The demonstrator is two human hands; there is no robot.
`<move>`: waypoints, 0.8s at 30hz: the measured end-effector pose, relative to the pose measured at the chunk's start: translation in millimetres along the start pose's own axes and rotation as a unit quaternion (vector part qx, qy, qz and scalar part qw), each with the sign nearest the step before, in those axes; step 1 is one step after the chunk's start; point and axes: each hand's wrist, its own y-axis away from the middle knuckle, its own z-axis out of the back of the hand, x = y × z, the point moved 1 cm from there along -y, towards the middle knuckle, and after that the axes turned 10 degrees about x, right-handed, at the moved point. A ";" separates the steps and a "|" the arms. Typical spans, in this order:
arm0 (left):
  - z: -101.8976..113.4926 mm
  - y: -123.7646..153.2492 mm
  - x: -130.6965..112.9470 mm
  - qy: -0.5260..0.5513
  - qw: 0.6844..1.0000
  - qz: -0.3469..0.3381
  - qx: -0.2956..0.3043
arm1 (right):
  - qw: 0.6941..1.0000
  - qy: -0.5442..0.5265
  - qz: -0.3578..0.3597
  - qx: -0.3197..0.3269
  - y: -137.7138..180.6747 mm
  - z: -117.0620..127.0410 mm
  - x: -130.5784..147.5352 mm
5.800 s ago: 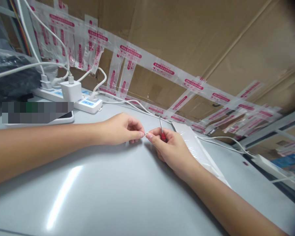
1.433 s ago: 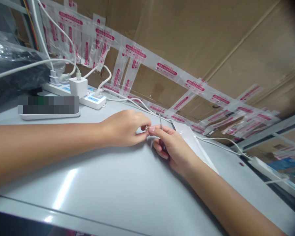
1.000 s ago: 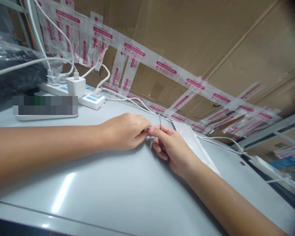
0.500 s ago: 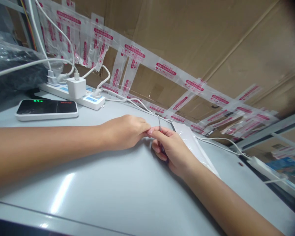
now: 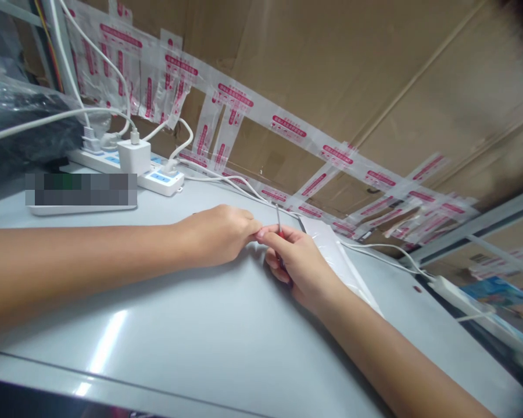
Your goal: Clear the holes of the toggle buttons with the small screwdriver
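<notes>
My right hand (image 5: 298,258) is closed around a small screwdriver (image 5: 280,232); its thin metal shaft points up and away, and bits of a red and dark handle show between the fingers. My left hand (image 5: 220,235) is closed as well, back of the hand up, its fingertips meeting my right thumb and forefinger. Whatever it pinches is hidden by the fingers. Both hands are just over the light grey tabletop (image 5: 192,331). Right behind my right hand lies a white, plastic-wrapped flat packet (image 5: 337,255).
At the back left are a power strip (image 5: 163,184) with a white charger plug (image 5: 133,155) and a white-edged device (image 5: 85,211), its top blurred out. White cables (image 5: 244,184) run along the taped cardboard wall (image 5: 296,52). Another white strip (image 5: 457,296) lies far right.
The view has shifted slightly, so the scene sits a little further left. Both hands keep nearly the same pose, fingertips together, with the screwdriver still in my right hand.
</notes>
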 end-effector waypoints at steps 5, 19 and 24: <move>5.6 -1.5 8.1 0.063 0.997 -0.030 -0.027 | 1.000 0.007 0.011 -0.009 -0.9 8.0 12.2; 59.5 9.3 44.0 0.153 0.982 -0.014 -0.109 | 0.818 0.555 -0.040 -0.144 109.7 108.1 -7.7; 60.7 11.8 46.8 -0.004 0.998 0.070 -0.003 | 0.758 0.630 -0.017 -0.167 104.2 100.0 -29.7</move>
